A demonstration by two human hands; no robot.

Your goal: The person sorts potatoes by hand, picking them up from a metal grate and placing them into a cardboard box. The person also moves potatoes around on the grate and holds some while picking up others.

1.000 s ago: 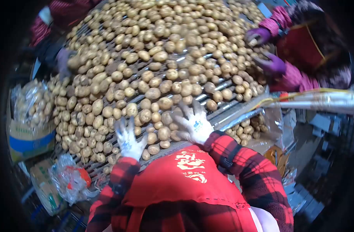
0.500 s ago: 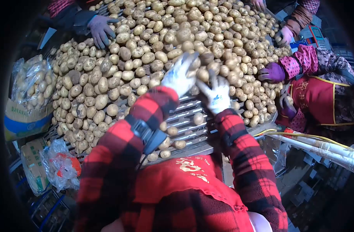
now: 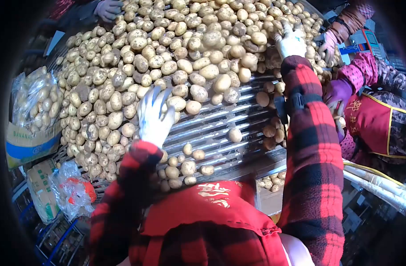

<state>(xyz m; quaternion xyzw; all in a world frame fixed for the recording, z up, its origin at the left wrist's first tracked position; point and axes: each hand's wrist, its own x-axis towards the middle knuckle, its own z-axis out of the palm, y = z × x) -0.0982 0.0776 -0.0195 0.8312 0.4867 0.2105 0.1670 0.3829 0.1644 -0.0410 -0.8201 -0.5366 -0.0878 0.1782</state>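
Note:
A broad heap of potatoes (image 3: 136,42), many dusted with soil, lies over a slatted metal rack (image 3: 211,119). My left hand (image 3: 155,116), in a white-and-grey work glove, rests at the heap's near left edge with fingers spread against several potatoes. Farther out, my right hand (image 3: 291,44) in a matching glove reaches to the heap's right side, fingers apart on the potatoes there. A lone potato (image 3: 235,134) sits on the bare slats between my arms. Several small potatoes (image 3: 188,167) are gathered near my apron.
Co-workers' gloved hands are at the heap: one at top left (image 3: 108,9), one at top right (image 3: 329,44), a purple one (image 3: 338,94) at right. A bagged potato carton (image 3: 32,137) stands left. White pipes (image 3: 380,184) run at lower right, beside a box with potatoes (image 3: 270,182).
My hands have moved apart from the middle, left toward me and right outward. More slats show between them. The co-worker's hand at top left has drawn back.

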